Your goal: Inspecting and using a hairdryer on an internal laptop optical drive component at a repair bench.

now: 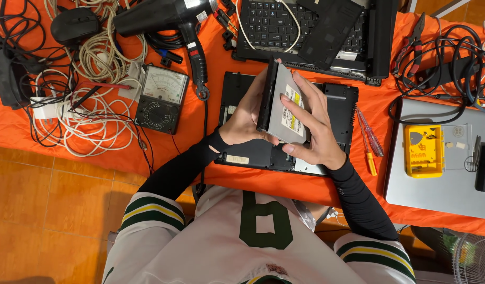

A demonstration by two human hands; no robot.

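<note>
Both my hands hold a slim grey optical drive with a yellow-and-white label, tilted on edge above an upturned black laptop base. My left hand grips its black left edge. My right hand cups its labelled face and lower right corner, fingers spread along it. The laptop base lies on an orange cloth covering the table.
A black heat gun and an analogue multimeter lie at left among tangled cables. Another open laptop is behind. Two screwdrivers, pliers, a grey laptop with a yellow box sit right.
</note>
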